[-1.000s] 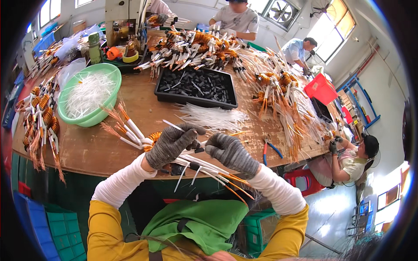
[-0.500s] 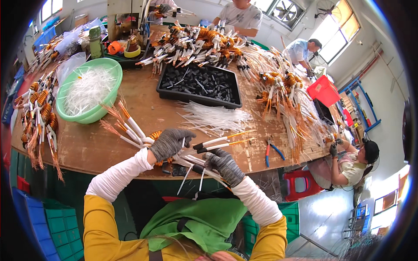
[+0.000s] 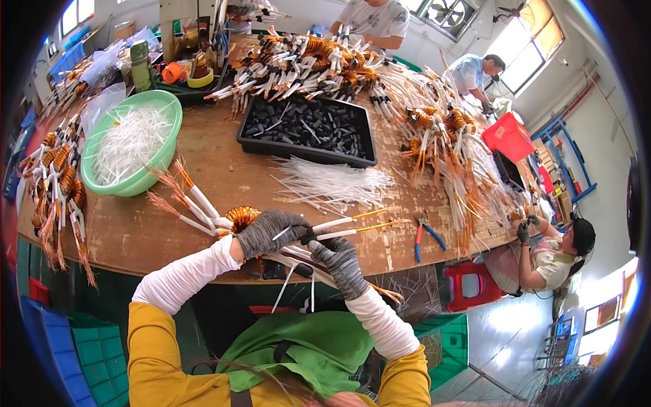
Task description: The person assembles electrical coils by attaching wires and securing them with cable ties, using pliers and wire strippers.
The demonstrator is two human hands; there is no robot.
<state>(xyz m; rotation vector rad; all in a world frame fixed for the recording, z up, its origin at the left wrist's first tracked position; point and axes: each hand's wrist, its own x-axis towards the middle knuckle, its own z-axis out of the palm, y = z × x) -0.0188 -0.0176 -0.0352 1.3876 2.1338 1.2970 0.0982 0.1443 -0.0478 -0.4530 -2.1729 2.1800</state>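
A copper-wound coil [image 3: 242, 217] with white-sleeved wires lies at the table's near edge. My left hand [image 3: 274, 233], in a grey knit glove, is closed around its wires just right of the winding; a short white end of a cable tie sticks out of the fist. My right hand [image 3: 341, 266], gloved alike, pinches at a black sleeve [image 3: 309, 237] on the wires, its fingertips close to the left hand. Two white wires [image 3: 336, 223] with bare copper ends reach right above it. Lower wires pass beneath my hands, and white cable ties [image 3: 283, 290] hang from black sleeves there. The fingertips' exact grip is hidden.
Beyond my hands are a black tray [image 3: 305, 152] of black sleeves and a pile of white cable ties [image 3: 332, 182]. A green basin [image 3: 175, 129] of ties stands left. Pliers [image 3: 420, 241] lie right. Coil heaps [image 3: 447, 132] surround these; co-workers sit and stand around the table.
My right hand has moved left and slightly down, up against the left hand at the black sleeve. The left hand has shifted slightly right. The view has tilted a little.
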